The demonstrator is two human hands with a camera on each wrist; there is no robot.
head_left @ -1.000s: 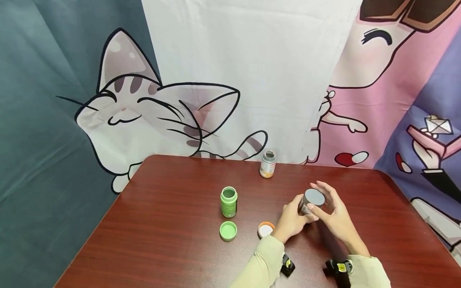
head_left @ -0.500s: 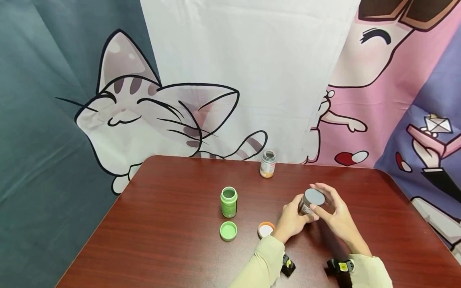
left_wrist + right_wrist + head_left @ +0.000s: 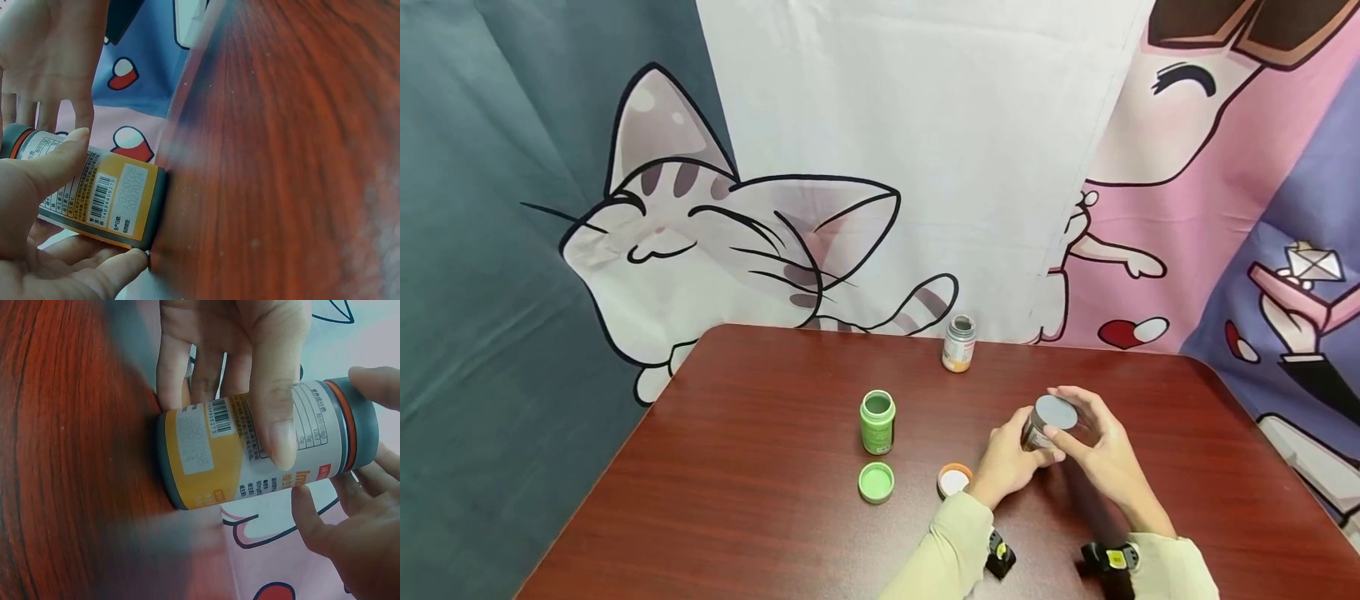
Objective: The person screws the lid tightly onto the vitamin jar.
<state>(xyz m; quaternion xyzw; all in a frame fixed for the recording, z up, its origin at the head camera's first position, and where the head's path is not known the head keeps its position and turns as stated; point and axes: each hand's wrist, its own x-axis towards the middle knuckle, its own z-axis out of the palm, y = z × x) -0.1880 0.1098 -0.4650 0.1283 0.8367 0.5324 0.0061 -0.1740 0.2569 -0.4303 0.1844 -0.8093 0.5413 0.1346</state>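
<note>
A supplement bottle (image 3: 1041, 437) with a white and yellow label stands at the right of the table. Its grey lid (image 3: 1056, 412) is on, with an orange ring below it in the right wrist view. My left hand (image 3: 1009, 460) grips the bottle's body, thumb across the label (image 3: 194, 447). Around the lid is my right hand (image 3: 1103, 457), its thumb (image 3: 375, 386) on one side and fingers on the other. The bottle's base (image 3: 157, 209) meets the tabletop in the left wrist view.
An uncapped green bottle (image 3: 877, 429) stands left of the hands, a green lid (image 3: 876, 483) in front of it. An orange-rimmed lid (image 3: 953, 481) lies beside my left wrist. Near the back edge stands an uncapped grey-white bottle (image 3: 958, 350). A printed curtain (image 3: 925, 125) hangs behind the table.
My right hand's fingers have shifted slightly around the lid, toward the person. My left hand and the bottle have stayed in place.
</note>
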